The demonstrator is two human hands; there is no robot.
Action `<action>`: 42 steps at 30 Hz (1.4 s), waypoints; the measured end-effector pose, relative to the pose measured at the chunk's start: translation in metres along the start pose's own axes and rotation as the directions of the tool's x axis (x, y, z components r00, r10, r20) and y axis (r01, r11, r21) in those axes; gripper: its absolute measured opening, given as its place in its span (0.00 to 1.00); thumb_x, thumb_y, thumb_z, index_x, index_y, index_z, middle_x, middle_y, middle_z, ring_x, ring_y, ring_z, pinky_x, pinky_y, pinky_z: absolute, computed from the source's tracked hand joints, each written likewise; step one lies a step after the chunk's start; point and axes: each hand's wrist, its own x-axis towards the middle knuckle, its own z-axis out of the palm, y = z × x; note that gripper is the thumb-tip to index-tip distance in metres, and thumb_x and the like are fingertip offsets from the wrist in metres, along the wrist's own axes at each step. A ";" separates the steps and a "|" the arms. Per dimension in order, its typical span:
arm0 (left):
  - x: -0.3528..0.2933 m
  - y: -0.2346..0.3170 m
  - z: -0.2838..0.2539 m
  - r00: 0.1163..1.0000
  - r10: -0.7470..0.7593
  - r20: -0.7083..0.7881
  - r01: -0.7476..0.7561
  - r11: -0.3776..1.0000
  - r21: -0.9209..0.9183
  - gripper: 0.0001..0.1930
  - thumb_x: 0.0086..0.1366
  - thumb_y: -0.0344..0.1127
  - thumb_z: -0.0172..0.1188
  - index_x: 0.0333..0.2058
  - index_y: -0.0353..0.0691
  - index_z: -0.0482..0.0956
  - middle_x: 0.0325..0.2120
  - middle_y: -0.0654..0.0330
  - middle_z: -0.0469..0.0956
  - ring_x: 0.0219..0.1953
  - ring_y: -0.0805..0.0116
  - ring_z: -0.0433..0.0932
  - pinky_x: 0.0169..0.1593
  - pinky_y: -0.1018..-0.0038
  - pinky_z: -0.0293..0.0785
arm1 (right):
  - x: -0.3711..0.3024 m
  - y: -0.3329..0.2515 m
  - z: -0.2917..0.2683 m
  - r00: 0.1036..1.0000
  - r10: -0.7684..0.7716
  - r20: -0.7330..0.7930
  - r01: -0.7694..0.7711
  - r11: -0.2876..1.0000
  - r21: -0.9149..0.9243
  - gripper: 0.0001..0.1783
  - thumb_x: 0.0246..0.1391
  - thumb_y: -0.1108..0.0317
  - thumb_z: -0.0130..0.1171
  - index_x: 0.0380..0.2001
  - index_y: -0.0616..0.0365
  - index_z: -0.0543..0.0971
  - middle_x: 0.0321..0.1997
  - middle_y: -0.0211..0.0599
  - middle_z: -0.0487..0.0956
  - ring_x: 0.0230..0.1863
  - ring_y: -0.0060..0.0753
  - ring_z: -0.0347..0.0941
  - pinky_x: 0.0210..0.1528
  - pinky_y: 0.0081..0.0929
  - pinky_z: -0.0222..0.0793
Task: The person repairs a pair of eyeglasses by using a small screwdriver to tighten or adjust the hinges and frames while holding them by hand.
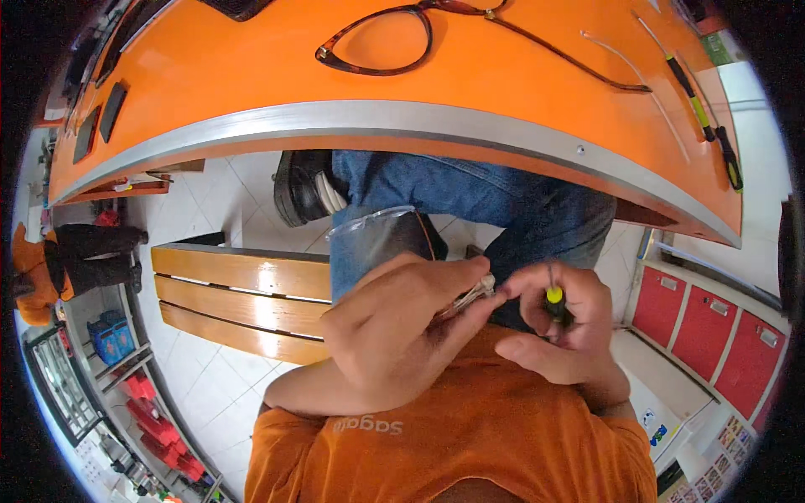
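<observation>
My left hand (394,327) is closed around what looks like a pair of glasses. A clear lens (373,225) juts out past the knuckles, and a small metal part (480,291) shows between thumb and fingers. Most of the piece is hidden by the hand. Just to the right, my right hand (574,331) curls around a small screwdriver (554,297) with a yellow-green and black handle. Its thin shaft points away from me, and a fingertip reaches close to the metal part. Both hands are above my lap, below the table edge.
On the orange table (251,75) with a metal edge lie tortoiseshell glasses (377,71), another screwdriver (692,96) and a black-handled tool (728,159). A slatted wooden bench (243,289) stands at left, red drawers (703,323) at right. Another person (50,268) is far left.
</observation>
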 end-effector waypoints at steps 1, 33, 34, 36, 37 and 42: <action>0.004 0.005 0.000 0.999 -0.041 -0.001 0.041 0.999 0.017 0.29 0.45 0.25 0.77 0.48 0.32 0.74 0.32 0.52 0.84 0.21 0.76 0.76 0.23 0.82 0.71 | 0.000 0.000 0.004 0.997 -0.001 -0.075 0.003 1.000 0.018 0.17 0.46 0.69 0.72 0.40 0.57 0.78 0.21 0.18 0.69 0.22 0.07 0.59 0.23 0.12 0.53; 0.020 0.009 0.008 0.963 -0.133 0.233 0.246 0.784 -0.570 0.23 0.44 0.19 0.67 0.43 0.33 0.80 0.36 0.55 0.77 0.31 0.72 0.77 0.36 0.79 0.73 | -0.009 -0.008 0.003 0.979 0.167 -0.114 -0.106 0.903 0.417 0.07 0.60 0.66 0.60 0.35 0.59 0.77 0.26 0.19 0.72 0.25 0.08 0.61 0.26 0.12 0.54; 0.020 0.009 0.008 0.964 -0.125 0.235 0.239 0.791 -0.564 0.23 0.44 0.19 0.67 0.43 0.33 0.80 0.36 0.55 0.77 0.31 0.72 0.77 0.36 0.80 0.72 | -0.009 -0.008 0.003 0.979 0.176 -0.104 -0.116 0.897 0.426 0.07 0.60 0.66 0.59 0.35 0.59 0.77 0.26 0.19 0.72 0.25 0.08 0.61 0.26 0.11 0.54; 0.020 0.008 0.007 0.965 -0.106 0.239 0.224 0.804 -0.550 0.22 0.45 0.19 0.67 0.43 0.33 0.79 0.37 0.55 0.77 0.30 0.73 0.76 0.36 0.80 0.72 | -0.009 -0.010 0.005 0.976 0.182 -0.122 -0.114 0.898 0.424 0.07 0.60 0.66 0.59 0.36 0.59 0.77 0.26 0.19 0.73 0.25 0.09 0.61 0.26 0.12 0.55; 0.020 0.009 0.006 0.961 -0.114 0.250 0.236 0.810 -0.537 0.22 0.45 0.18 0.67 0.44 0.33 0.79 0.37 0.55 0.77 0.30 0.73 0.76 0.36 0.80 0.72 | -0.009 -0.010 0.006 0.974 0.184 -0.133 -0.112 0.899 0.424 0.08 0.61 0.66 0.59 0.36 0.59 0.77 0.26 0.19 0.73 0.25 0.09 0.61 0.26 0.13 0.55; 0.023 0.003 0.008 0.958 -0.116 0.263 0.239 0.829 -0.505 0.19 0.53 0.21 0.64 0.45 0.34 0.78 0.38 0.54 0.76 0.26 0.74 0.73 0.30 0.81 0.70 | -0.001 -0.012 -0.001 0.986 0.040 -0.160 -0.009 0.981 0.192 0.09 0.62 0.64 0.57 0.38 0.60 0.76 0.27 0.22 0.74 0.29 0.11 0.65 0.29 0.15 0.60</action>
